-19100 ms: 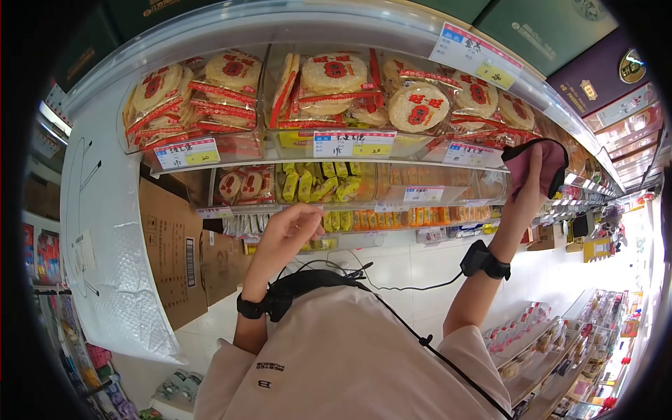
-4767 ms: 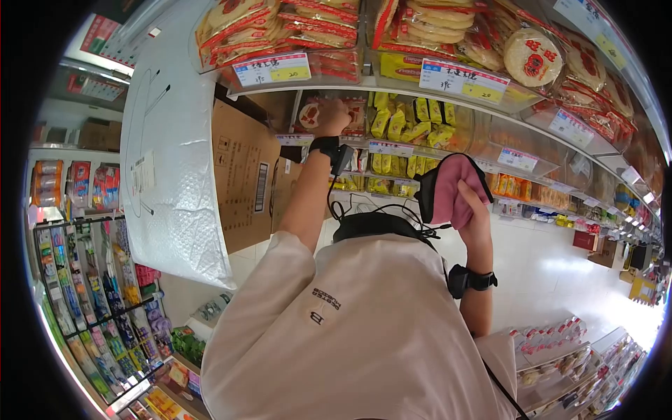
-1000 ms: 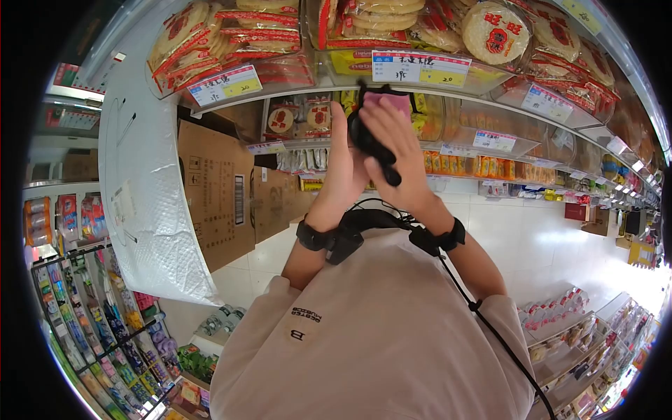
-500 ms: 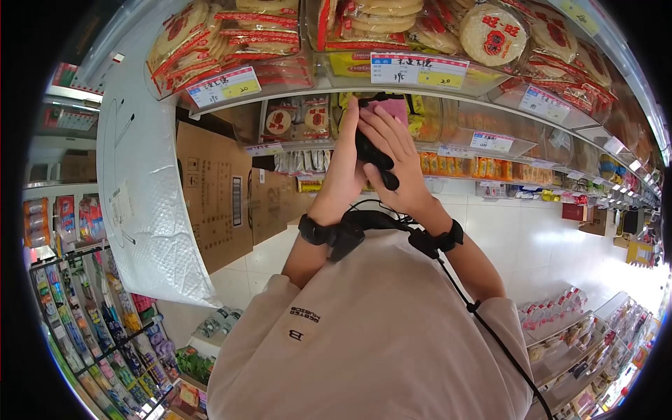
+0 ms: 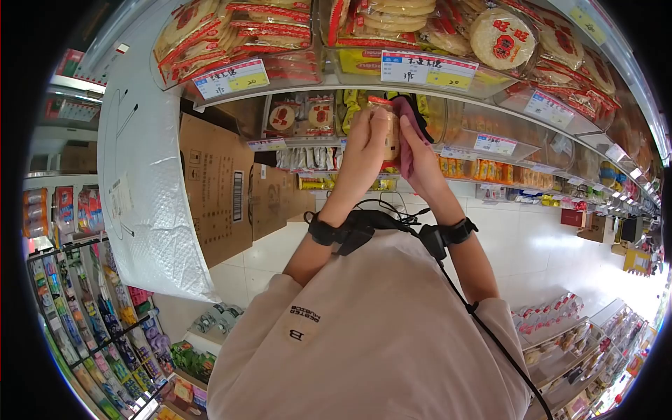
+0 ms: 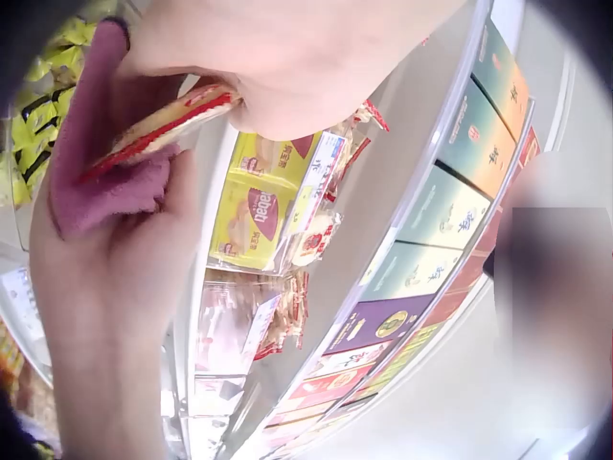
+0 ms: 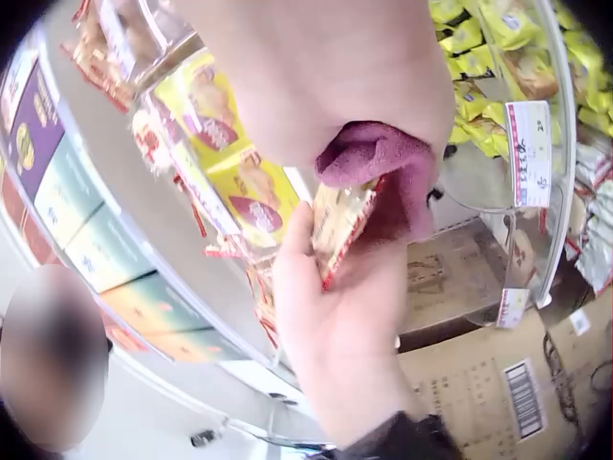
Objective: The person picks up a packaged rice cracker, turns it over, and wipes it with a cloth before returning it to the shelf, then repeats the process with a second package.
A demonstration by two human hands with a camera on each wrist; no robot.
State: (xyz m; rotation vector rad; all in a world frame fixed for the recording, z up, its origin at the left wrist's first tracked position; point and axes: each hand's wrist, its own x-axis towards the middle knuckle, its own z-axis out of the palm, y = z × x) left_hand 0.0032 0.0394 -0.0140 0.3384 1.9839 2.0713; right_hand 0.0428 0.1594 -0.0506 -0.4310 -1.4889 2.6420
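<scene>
Between the two hands a red-edged rice cracker pack (image 5: 390,137) stands upright in the head view. My left hand (image 5: 362,150) grips it from the left, its thumb lying along the pack in the right wrist view. My right hand (image 5: 425,162) holds a pink cloth (image 5: 408,115) with black edging against the pack's other side. The left wrist view shows the pack (image 6: 158,129) edge-on, one end in the cloth (image 6: 81,163). In the right wrist view the cloth (image 7: 383,158) is folded under the right hand (image 7: 335,77), partly covering the pack (image 7: 340,220).
Above the hands runs a shelf with cracker bins (image 5: 238,42) and price tags (image 5: 428,70). Behind them, a lower bin (image 5: 301,117) holds more crackers beside yellow packets. Cardboard boxes (image 5: 213,182) and a white padded wrap (image 5: 150,203) stand at the left.
The cracker pack, hidden between the pressed hands half a second ago, now shows. The hands have parted slightly, the left fingers have curled round the pack, and the cloth has turned to the right.
</scene>
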